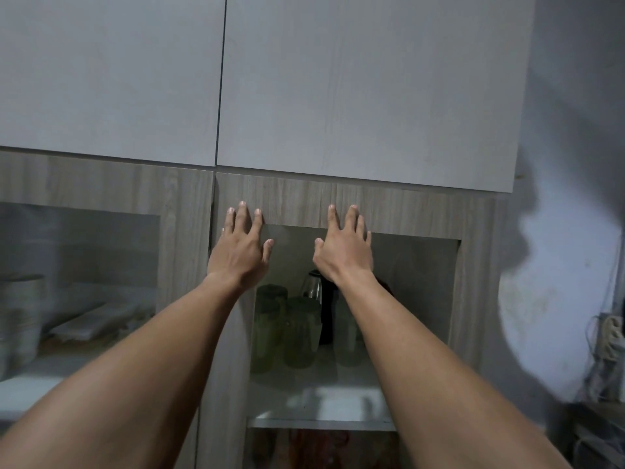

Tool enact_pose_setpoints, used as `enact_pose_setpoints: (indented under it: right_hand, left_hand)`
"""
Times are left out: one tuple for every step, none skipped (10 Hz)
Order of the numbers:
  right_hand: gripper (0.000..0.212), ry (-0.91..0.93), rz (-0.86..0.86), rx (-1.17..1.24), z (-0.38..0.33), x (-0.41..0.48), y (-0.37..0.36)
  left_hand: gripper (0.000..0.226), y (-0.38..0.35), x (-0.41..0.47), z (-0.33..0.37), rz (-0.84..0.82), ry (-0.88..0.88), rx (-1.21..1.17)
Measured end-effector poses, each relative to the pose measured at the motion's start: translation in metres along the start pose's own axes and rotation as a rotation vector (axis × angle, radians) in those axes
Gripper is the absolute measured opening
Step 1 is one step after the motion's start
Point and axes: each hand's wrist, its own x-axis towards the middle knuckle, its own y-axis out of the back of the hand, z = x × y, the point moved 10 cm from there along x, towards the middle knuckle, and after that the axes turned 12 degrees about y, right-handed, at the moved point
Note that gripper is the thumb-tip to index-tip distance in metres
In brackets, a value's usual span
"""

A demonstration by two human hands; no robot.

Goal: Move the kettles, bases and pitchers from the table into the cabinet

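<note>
The kettle stood inside the cabinet, on the white shelf behind the glass door. It was shiny with a dark top, and it was just below the right hand, partly hidden by that wrist. Three greenish pitchers stood on the same shelf, nearer than the kettle. One pitcher was on the left, a second pitcher was just beside it in the middle, and a third pitcher was on the right, partly behind the right forearm. A tall dark thing stood between the middle and the right pitcher, farther back; I could not tell what it was. If any base was there, the picture did not show it clearly.

Both hands were flat and released, with fingers spread, and they grasped nothing. The left hand lay on the wooden frame at the upper left corner of the glass door, with the fingertips on the top rail. The right hand lay to the right of it, fingers on the same rail and the thumb over the glass. The two hands were near each other but apart.

To the left, behind another glass door, some pale stacked dishes were visible, blurred.
</note>
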Motion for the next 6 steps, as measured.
enact_pose_setpoints:
  right_hand:
    - [0.073, -0.016, -0.047, 0.042, -0.002, -0.004, -0.001]
    - [0.074, -0.050, -0.107, 0.096, -0.003, -0.013, 0.000]
    - [0.072, -0.097, -0.092, 0.192, -0.002, -0.032, 0.013]
    - [0.062, -0.106, 0.035, 0.428, -0.013, -0.064, 0.053]
    - [0.041, -0.045, 0.217, 0.597, -0.026, -0.112, 0.114]
    - [0.025, 0.069, 0.326, 0.970, -0.039, -0.167, 0.179]
  left_hand:
    - [0.068, 0.001, 0.001, 0.001, -0.046, 0.007, 0.014]
    - [0.065, 0.006, -0.004, 0.000, -0.121, 0.035, -0.038]
    - [0.063, 0.010, -0.025, 0.000, -0.169, 0.046, -0.165]
    - [0.056, 0.024, -0.075, 0.002, -0.153, 0.032, -0.411]
    - [0.043, 0.021, -0.165, -0.016, -0.170, 0.028, -0.634]
    - [0.028, 0.000, -0.283, -0.064, -0.209, 0.131, -0.712]
